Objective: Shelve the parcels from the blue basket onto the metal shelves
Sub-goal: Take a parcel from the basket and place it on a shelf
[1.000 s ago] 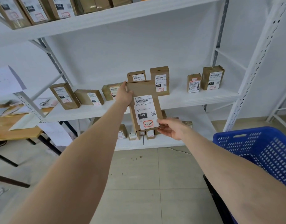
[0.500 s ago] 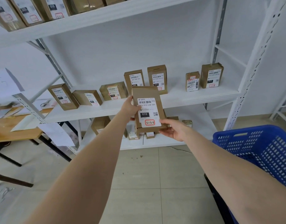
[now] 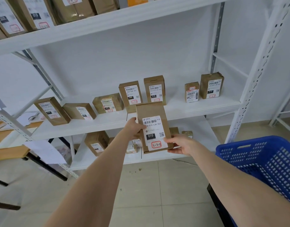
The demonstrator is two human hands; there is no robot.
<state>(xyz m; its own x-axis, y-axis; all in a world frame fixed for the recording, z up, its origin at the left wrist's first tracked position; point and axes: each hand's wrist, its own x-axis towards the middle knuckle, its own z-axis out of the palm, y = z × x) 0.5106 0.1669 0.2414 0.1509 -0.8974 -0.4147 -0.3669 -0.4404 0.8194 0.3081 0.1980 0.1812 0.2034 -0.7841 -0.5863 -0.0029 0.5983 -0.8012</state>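
Parcel [image 3: 153, 126] marked 3-3-8, held before the shelf [image 3: 198, 108]

Head view: its label reads "010", "010-010-L30-551" and a red-ringed "3-3-8". Left hand [image 3: 134, 126] grips the left edge; right hand [image 3: 178, 144] pinches the bottom right corner. A second ago the left hand sat at the top corner. Long axis upright, top tilted slightly left, label facing the camera.

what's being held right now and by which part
A brown labelled parcel, upright in both hands: the left hand grips its left edge midway up, and the right hand holds its lower right corner.
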